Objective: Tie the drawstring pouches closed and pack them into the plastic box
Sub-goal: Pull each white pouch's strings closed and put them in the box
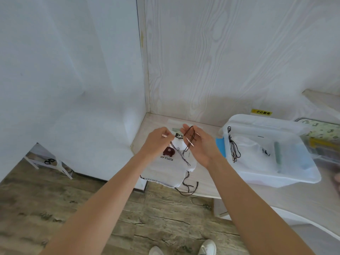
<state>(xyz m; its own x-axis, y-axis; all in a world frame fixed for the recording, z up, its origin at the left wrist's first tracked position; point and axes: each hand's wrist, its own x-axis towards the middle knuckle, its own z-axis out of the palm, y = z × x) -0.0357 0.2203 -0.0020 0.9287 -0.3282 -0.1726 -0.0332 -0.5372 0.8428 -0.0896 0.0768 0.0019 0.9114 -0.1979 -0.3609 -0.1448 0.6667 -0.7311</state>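
Both bare hands raised over the near-left corner of the pale wood-grain counter (206, 183). Left hand (156, 142): fingers pinched closed on the gathered neck of a white fabric drawstring pouch (170, 167), printed with a brown bear and the word "POPULAR". Right hand (198, 146): palm up, fingers spread open, loops of the dark brown drawstring cord (189, 138) draped across them. Whether a knot is formed, cannot tell.

The pouch lies on a small stack of similar white pouches at the counter's front edge; loose dark cord ends (187, 188) hang over that edge above the wood-plank floor (55, 205).

Translucent plastic box (272, 173) sits on the counter just right of the right hand, lid off. Inside it: one white pouch (252, 150) with dark cords trailing toward the box's left wall. A blue flat piece (219, 146) shows between box and right hand.

Two white shoes (207, 247) at the bottom edge.
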